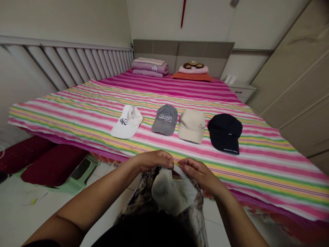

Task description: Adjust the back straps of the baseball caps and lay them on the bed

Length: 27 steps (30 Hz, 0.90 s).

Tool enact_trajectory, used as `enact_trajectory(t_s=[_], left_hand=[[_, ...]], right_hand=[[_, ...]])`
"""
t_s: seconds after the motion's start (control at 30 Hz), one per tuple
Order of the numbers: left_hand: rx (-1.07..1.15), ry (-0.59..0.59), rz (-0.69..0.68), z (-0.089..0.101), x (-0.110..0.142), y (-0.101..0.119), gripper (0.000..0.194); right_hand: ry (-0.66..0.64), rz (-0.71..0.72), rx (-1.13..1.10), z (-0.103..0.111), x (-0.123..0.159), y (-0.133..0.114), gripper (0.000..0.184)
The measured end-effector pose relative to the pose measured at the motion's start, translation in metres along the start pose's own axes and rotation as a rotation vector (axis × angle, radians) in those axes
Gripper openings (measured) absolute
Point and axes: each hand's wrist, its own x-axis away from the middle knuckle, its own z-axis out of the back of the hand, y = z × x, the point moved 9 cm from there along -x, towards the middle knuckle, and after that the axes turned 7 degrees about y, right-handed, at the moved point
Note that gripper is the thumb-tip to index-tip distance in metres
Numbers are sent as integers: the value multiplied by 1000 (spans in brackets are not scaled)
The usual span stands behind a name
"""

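Observation:
A pale cap hangs in front of my body at the bed's near edge. My left hand pinches the end of its back strap, and my right hand grips the strap on the other side. The fingertips of both hands are close together. Beyond them on the bed lie a white cap with black letters, a grey cap with white lettering, a beige cap and a black cap, side by side in a row.
The bed wears a striped sheet. Folded purple bedding and a pink and orange stack lie by the headboard. White rails line the left. Green stools with red tops stand lower left; a nightstand stands at right.

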Motion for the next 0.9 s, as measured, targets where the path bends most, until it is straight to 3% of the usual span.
enact_trajectory(t_s=[0.07, 0.13, 0.2, 0.3, 0.4, 0.53, 0.73, 0.9], left_hand=[[118, 3, 12, 4, -1, -2, 18], [168, -21, 32, 6, 0, -3, 19], [175, -35, 43, 7, 0, -3, 19], [163, -6, 9, 10, 0, 3, 20], [173, -29, -16, 4, 0, 8, 24], [208, -85, -22, -5, 2, 11, 31], [245, -99, -25, -12, 6, 15, 25], [265, -66, 63, -16, 5, 6, 21]], right_hand=[[-157, -63, -61, -11, 1, 10, 35], [-225, -102, -85, -19, 3, 16, 32], [-169, -94, -101, -16, 3, 16, 25], [-106, -1, -255, -8, 6, 5, 29], [-153, 57, -405, -7, 12, -4, 33], [-159, 13, -518, -8, 17, -7, 36], [-121, -112, -404, -8, 21, -6, 35], [-64, -135, -195, -8, 22, -18, 30]])
